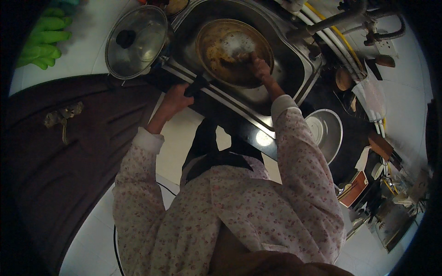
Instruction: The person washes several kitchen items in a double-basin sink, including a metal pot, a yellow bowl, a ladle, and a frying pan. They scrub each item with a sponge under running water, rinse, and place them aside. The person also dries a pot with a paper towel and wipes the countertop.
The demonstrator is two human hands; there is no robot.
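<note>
A round pan with a browned, stained surface [215, 51] lies in the stainless steel sink [293, 58], its pale middle looking wet. My left hand [176, 100] is closed around the pan's black handle [197, 86], which reaches over the sink's near rim. My right hand [259, 67] is over the right part of the pan, its fingers bent towards the pale patch. Something small may be under those fingers, but I cannot tell what. Both my sleeves have pale cuffs and a small flower print.
A glass lid with a black knob [136, 41] rests left of the sink. A metal bowl [324, 134] stands on the dark counter at the right. The faucet [324, 26] juts in from the upper right. Green rubber gloves [45, 41] hang at the upper left, beside a brown door [86, 138].
</note>
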